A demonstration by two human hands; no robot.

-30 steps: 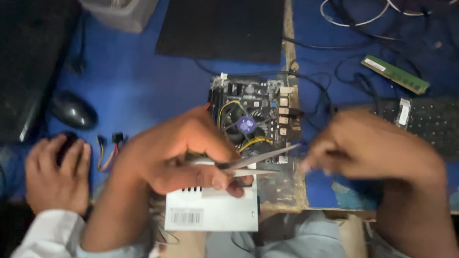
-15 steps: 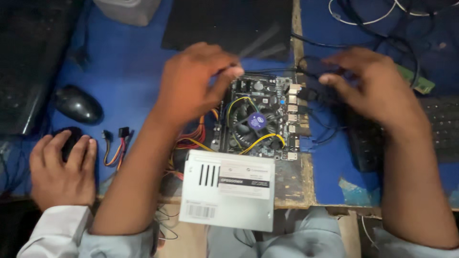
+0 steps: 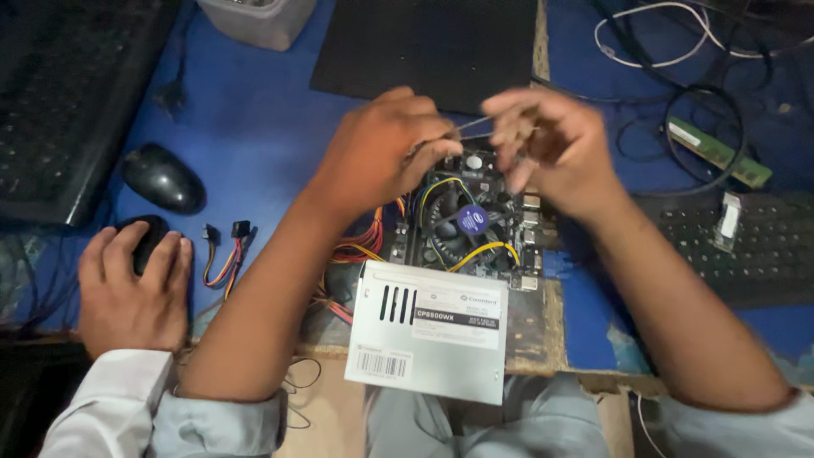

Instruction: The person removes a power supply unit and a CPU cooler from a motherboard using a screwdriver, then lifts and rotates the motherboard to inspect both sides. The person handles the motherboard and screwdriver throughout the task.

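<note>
My left hand [image 3: 381, 157] and my right hand [image 3: 551, 148] are raised together above the far edge of a motherboard [image 3: 466, 225] with a round black cooling fan. A thin metal tool [image 3: 471, 125] runs between them. The left fingers pinch one end of it. The right fingers, blurred, curl around the other end. A silver power supply box [image 3: 428, 331] lies in front of the board at the table's near edge, with coloured wires [image 3: 360, 246] running out of it under my left forearm.
Another person's hand [image 3: 131, 288] in a white sleeve rests on a black mouse at the lower left. A second black mouse [image 3: 161, 178], a dark keyboard [image 3: 59, 102], a black mat [image 3: 432, 47], a green memory stick [image 3: 716, 153], another keyboard [image 3: 755, 246] and loose cables [image 3: 670, 51] lie around.
Both my hands have come together over the board's far side, and the thin tool is now held between them. The other person's hand stays on the mouse.
</note>
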